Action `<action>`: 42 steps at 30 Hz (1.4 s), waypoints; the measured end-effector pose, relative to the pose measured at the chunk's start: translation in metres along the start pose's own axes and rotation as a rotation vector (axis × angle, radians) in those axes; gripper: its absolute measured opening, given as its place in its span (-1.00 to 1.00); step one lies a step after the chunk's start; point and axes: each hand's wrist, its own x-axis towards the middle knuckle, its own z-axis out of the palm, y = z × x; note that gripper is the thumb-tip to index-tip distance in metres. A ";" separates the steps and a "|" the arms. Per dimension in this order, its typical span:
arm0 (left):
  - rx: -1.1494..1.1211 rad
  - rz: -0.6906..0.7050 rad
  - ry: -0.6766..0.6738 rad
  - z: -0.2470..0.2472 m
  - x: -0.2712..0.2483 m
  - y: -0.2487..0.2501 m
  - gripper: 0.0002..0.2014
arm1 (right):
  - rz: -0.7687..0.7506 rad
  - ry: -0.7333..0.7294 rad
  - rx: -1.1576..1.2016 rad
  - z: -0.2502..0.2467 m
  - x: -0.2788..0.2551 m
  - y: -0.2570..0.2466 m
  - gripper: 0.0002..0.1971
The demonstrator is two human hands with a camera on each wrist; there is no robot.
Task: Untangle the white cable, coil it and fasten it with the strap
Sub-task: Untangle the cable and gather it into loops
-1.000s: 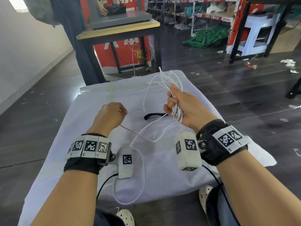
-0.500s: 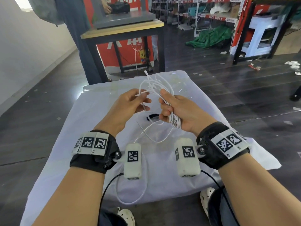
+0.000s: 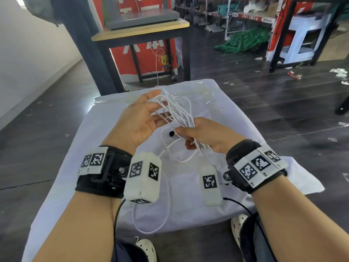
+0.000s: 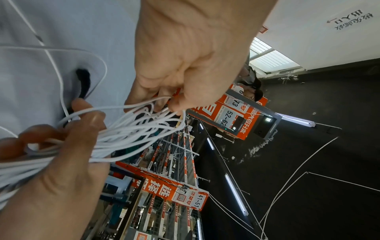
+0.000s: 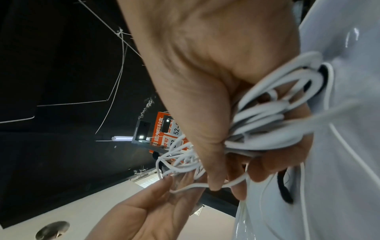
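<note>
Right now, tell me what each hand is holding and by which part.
The right hand grips the white cable by the near end of its bunched loops. The left hand is spread open, its fingers touching the far loops. The black strap lies unheld on the table.

left hand (image 3: 140, 118) turned palm up, fingers spread into the far loops of white cable (image 3: 177, 112), no longer pinching

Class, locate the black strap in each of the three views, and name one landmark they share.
Head: black strap centre, beside the right hand.
Left wrist: upper left.
Right wrist: lower right.
Shared landmark: white cable gripped by the right hand.
</note>
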 end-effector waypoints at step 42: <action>-0.201 0.031 0.040 0.007 -0.007 0.012 -0.65 | -0.242 0.306 -0.467 0.009 -0.002 -0.009 -0.80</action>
